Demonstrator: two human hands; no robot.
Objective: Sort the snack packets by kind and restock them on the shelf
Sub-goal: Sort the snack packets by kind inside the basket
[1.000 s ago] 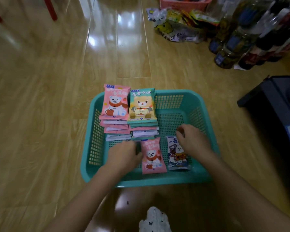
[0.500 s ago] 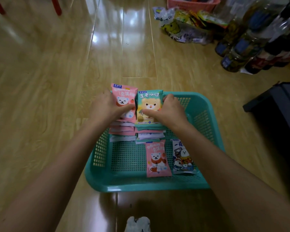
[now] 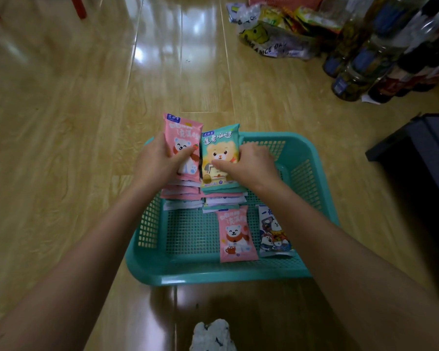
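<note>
Teal basket (image 3: 213, 276) on floor. Left hand (image 3: 157, 160) grips the pink-topped stack (image 3: 185, 133) at the basket's far-left corner, thumb across the top packet. Right hand (image 3: 249, 165) grips the teal-topped stack (image 3: 221, 145) just beside it (stacks touching). Loose pink packet (image 3: 236, 236) and blue-white packet (image 3: 274, 231) lie flat by the basket's near wall.

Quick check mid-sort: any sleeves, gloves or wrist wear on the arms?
The left forearm and right forearm are bare to the frame edge, no sleeves showing. The left grip and right grip are bare hands: no gloves, rings, watch or wristband visible.
</note>
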